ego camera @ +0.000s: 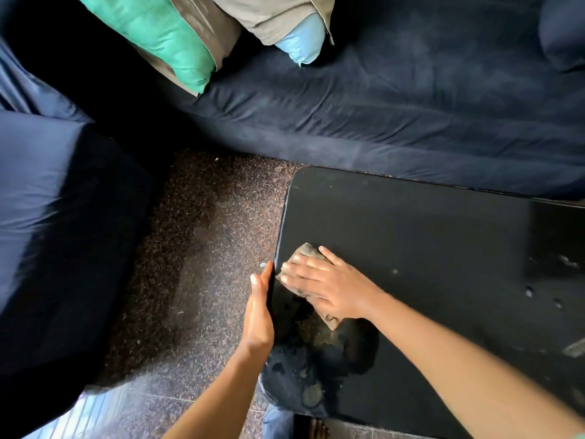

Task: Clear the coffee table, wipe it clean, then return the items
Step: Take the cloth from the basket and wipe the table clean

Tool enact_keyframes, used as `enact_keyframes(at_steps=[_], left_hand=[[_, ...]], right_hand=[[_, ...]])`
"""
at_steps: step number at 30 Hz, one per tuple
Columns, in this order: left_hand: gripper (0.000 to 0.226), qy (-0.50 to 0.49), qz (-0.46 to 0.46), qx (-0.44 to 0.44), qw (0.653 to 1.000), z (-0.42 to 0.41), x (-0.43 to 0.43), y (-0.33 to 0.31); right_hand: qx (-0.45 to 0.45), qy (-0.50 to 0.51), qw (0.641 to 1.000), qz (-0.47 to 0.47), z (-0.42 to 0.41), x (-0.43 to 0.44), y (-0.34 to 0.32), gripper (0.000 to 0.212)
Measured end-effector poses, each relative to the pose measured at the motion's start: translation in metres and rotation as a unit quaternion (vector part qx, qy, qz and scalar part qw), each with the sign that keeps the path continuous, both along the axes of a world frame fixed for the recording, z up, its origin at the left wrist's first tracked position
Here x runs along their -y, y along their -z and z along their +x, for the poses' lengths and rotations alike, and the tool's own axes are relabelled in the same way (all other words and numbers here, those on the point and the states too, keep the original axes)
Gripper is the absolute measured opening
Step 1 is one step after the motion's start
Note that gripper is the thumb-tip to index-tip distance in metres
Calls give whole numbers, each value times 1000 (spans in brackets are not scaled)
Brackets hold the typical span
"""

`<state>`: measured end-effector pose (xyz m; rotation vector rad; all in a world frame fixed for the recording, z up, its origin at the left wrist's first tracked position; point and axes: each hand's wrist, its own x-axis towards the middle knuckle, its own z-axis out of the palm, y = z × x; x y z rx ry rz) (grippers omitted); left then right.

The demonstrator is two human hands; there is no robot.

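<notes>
One black coffee table [427,248] bears dusty smears.

Black coffee table [427,248], brownish cloth [308,250] near its left edge, pale specks [529,291] toward the right

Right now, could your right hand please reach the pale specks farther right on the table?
Probably yes: the right hand presses the cloth flat, and nothing visible stands between it and the specks on the table.
</notes>
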<state>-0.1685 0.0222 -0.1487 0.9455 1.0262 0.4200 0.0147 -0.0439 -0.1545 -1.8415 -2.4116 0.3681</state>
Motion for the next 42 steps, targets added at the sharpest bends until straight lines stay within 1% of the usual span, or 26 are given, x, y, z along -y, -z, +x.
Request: enact_keyframes(at_steps=[1,2,4,6,7,8,9,12,14,15,18,20,21,23,25,26,27,29,31,32,33,34,36,38,40,42], left_hand=[[86,2,-6,7,1000,-3,2,-1],[84,-6,-10,7,1000,-5,3,-1],[83,-12,-11,7,1000,-7,5,-6],[84,-3,-2,-4,1000,-6,7,-14],[84,-3,3,-4,1000,-7,7,-16],[85,-8,2,-3,1000,-8,9,-19],[87,-7,-3,9,1000,-9,12,-22],[92,-2,-36,8,999,-18,20,-25],[87,-10,-46,14,999,-21,25,-28],[84,-9,-48,17,999,-22,27,-28],[83,-1,-41,6,999,-23,31,-28],[87,-12,-40,-5,999,-24,31,-29],[88,-13,-35,-8,999,-25,31,-30],[86,-2,-31,-8,999,-27,33,-30],[74,-18,-38,-1,999,-31,37,-27],[67,-21,-42,4,999,-33,41,-27],[63,-23,-44,3,999,-33,44,-28],[60,-26,-44,-12,999,-36,49,-31],[57,-24,-33,-20,999,-35,50,-31],[55,-26,-34,-20,999,-34,50,-31],[54,-30,-38,-17,999,-34,50,-31],[55,-28,-35,-14,999,-33,50,-31],[66,-15,-25,-3,1000,-34,50,-33],[73,-7,-29,-12,999,-37,50,-31],[68,4,-22,-22,999,-37,50,-33],[62,3,-13,-19,1000,-35,51,-35]], right_hand=[[22,-33,999,0,13,6,1,60],[32,-22,999,-14,23,9,1,61],[15,89,995,-35,23,9,0,62],[-17,214,976,-32,-3,0,-6,65],[-35,247,968,-31,-18,-3,-9,66],[-48,244,968,-32,-28,-5,-9,67],[-48,207,977,-33,-31,-3,-9,67],[-7,19,999,-42,-9,16,-9,65],[0,-25,998,-63,9,29,-11,67],[1,-2,998,-65,13,32,-11,69],[-6,169,985,-35,-8,23,-9,63],[-24,224,974,-18,-32,10,-8,62],[-29,208,978,-16,-40,7,-7,61],[-19,94,995,-20,-40,12,-3,59],[-5,-24,999,-47,-22,23,-4,57],[3,-46,997,-59,-12,27,-5,57],[3,-32,997,-71,-4,28,-5,58],[-23,84,993,-75,-4,24,-5,61],[-34,189,981,-39,-26,11,-7,62],[-41,208,977,-21,-38,4,-8,61],[-48,197,979,-14,-47,1,-7,60],[-48,156,986,-18,-51,1,-5,59],[-32,34,998,-30,-42,12,0,56],[-20,-46,998,-34,-25,24,2,53],[-13,-23,999,-30,-16,27,3,56],[-27,82,996,-27,-25,21,0,59]])
